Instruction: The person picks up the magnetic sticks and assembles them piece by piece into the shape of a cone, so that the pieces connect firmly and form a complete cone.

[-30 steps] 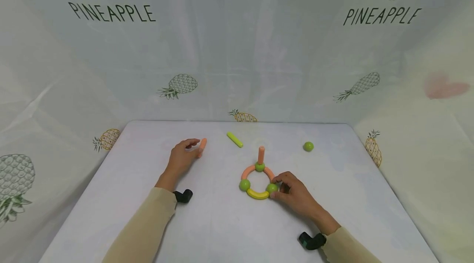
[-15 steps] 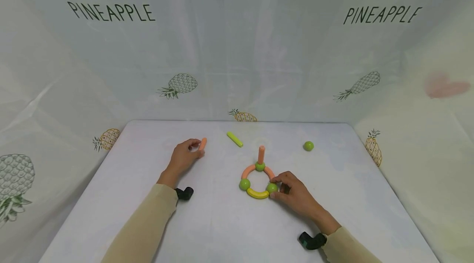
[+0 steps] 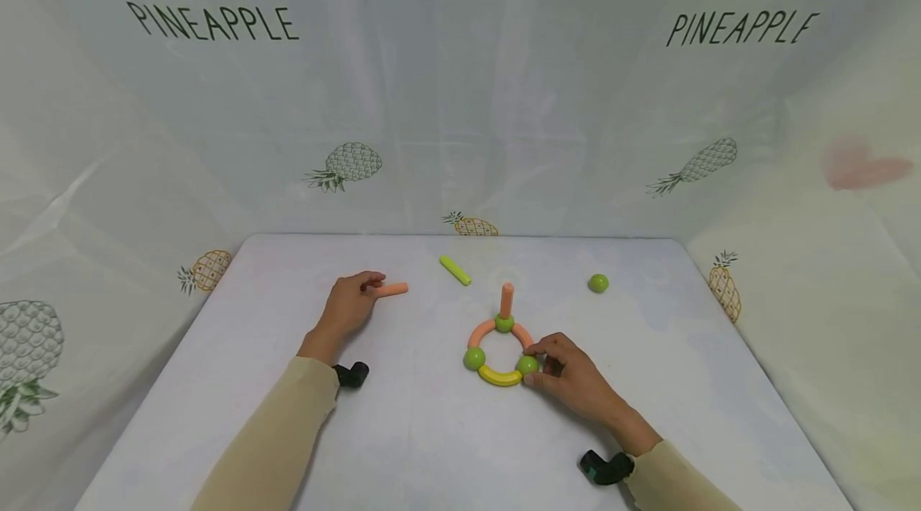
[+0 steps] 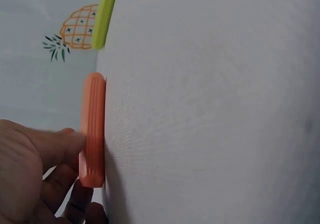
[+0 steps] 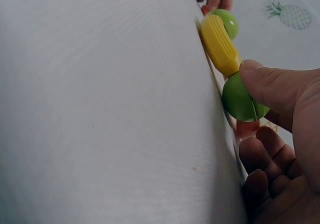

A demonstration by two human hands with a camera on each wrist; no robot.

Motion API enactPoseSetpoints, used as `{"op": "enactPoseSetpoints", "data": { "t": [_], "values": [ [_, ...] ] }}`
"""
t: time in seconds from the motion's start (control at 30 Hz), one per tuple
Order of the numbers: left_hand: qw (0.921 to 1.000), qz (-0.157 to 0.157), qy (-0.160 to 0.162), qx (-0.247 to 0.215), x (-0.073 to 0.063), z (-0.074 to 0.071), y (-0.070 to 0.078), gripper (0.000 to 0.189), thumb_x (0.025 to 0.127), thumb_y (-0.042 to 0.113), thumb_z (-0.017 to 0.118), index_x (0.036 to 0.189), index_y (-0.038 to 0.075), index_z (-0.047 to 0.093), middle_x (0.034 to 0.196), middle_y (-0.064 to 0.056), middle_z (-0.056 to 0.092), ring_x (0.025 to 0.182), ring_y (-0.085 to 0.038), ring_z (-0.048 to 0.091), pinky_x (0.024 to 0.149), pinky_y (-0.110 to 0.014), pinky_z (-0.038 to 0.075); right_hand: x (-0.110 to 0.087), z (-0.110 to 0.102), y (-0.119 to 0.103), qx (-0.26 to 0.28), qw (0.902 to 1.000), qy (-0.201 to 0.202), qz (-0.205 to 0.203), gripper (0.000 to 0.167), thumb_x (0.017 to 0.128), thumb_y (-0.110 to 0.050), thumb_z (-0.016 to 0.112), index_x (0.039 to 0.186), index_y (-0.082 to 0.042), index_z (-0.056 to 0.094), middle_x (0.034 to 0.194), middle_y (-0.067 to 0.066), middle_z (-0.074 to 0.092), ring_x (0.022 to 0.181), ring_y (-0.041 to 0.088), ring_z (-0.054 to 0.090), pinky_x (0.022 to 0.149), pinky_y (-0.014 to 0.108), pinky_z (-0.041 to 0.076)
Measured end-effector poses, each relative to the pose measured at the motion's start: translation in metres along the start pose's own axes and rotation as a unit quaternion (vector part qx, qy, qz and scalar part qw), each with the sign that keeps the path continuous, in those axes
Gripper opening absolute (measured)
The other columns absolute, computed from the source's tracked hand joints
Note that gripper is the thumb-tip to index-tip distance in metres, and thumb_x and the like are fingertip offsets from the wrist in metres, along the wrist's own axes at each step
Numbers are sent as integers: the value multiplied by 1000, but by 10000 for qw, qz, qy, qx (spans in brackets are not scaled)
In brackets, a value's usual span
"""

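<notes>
My left hand (image 3: 350,305) pinches an orange rod (image 3: 392,289) between thumb and fingers, toward the back left. In the left wrist view this ridged rod (image 4: 93,129) lies along the white surface with the thumb pressed to its side. My right hand (image 3: 576,375) grips the right-hand green ball (image 5: 245,99) of a ring, thumb on one side and fingers on the other. That ring joins two curved orange pieces (image 3: 480,333), a curved yellow piece (image 3: 500,377) and three green balls. From its far ball (image 3: 504,323) a straight orange rod (image 3: 507,300) sticks up.
A lime-green rod (image 3: 456,270) lies near the back edge of the white table (image 3: 432,447), between the left hand and the ring. A loose green ball (image 3: 598,283) sits at the back right. Behind the table hangs a pineapple-print cloth (image 3: 460,95).
The orange rod in my left hand has turned from pointing away to pointing right, and that hand has shifted slightly left. My right hand and the ring have stayed in place.
</notes>
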State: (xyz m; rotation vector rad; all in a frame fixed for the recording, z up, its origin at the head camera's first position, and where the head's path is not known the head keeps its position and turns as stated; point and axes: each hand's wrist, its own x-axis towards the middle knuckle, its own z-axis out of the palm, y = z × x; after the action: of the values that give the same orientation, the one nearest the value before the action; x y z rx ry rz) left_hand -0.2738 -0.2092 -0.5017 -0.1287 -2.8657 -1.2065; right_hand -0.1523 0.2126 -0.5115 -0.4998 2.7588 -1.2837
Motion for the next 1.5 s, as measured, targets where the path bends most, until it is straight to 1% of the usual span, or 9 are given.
{"op": "enactPoseSetpoints", "data": {
  "t": [0.2, 0.43, 0.63, 0.83, 0.9, 1.07, 1.2, 1.33, 1.5],
  "values": [
    [9990, 256, -150, 323, 3, -5, -3, 43, 98, 16, 76, 139, 7, 69, 139, -22, 67, 133, -41, 58, 110, -55, 48, 1, 0, 1, -4, 10000, 3, -65, 35, 90, -26, 86, 123, -18, 74, 115, -4, 61, 88, 7, 55, 76, 23, 49],
    [9976, 323, -209, 568, 4, -7, -2, 37, 96, 15, 77, 132, 6, 74, 131, -21, 71, 127, -42, 60, 106, -54, 49, 1, 2, 1, 8, 10000, -13, -64, 35, 91, -26, 86, 123, -19, 74, 115, -4, 60, 88, 7, 55, 76, 23, 49],
    [9977, 268, -180, 600, 3, -8, 0, 34, 96, 14, 78, 129, 4, 75, 125, -21, 72, 120, -41, 64, 102, -54, 52, 1, 1, 2, 48, 9999, -13, -103, 36, 90, -26, 86, 123, -19, 74, 115, -4, 61, 88, 7, 55, 77, 24, 50],
    [9998, 16, -87, 189, 3, -6, 4, 32, 98, 21, 78, 129, 13, 76, 125, -14, 71, 113, -32, 63, 98, -48, 52, 1, 1, 1, 18, 10000, 22, -35, 35, 90, -24, 86, 122, -18, 75, 115, -4, 61, 88, 8, 55, 77, 23, 49],
    [10000, 27, -23, 50, 2, -5, 8, 32, 99, 24, 77, 130, 15, 76, 124, -12, 71, 110, -29, 63, 95, -46, 51, 0, 1, 1, 17, 10000, 43, -26, 34, 90, -23, 86, 122, -18, 75, 116, -3, 61, 88, 8, 55, 76, 23, 49],
    [9987, 205, 78, -449, -1, -4, 23, 34, 99, 28, 77, 129, 13, 75, 119, -11, 73, 106, -29, 64, 89, -41, 51, 0, 0, -1, 23, 10000, 61, 15, 34, 89, -23, 86, 121, -19, 75, 115, -4, 61, 87, 8, 55, 75, 23, 49],
    [9963, 117, 98, -846, -6, -3, 35, 35, 96, 29, 80, 128, 14, 75, 117, -9, 74, 104, -26, 63, 86, -37, 49, 0, 1, 0, 50, 10000, 48, -31, 34, 90, -24, 86, 121, -19, 74, 114, -4, 60, 87, 8, 55, 75, 23, 49],
    [9941, 89, 199, -1065, -15, 0, 48, 36, 95, 27, 81, 127, 13, 75, 118, -8, 76, 105, -26, 64, 88, -36, 51, 0, 1, -1, 88, 9999, 56, -75, 35, 90, -24, 86, 122, -18, 74, 114, -4, 60, 87, 8, 55, 75, 23, 50],
    [9908, 115, 143, -1340, -29, 13, 66, 34, 94, 25, 82, 126, 12, 75, 118, -6, 77, 107, -24, 66, 93, -38, 54, 0, 1, -1, 59, 10000, 58, -27, 35, 90, -25, 86, 121, -20, 74, 114, -4, 60, 87, 8, 55, 76, 23, 49]
  ]
}}
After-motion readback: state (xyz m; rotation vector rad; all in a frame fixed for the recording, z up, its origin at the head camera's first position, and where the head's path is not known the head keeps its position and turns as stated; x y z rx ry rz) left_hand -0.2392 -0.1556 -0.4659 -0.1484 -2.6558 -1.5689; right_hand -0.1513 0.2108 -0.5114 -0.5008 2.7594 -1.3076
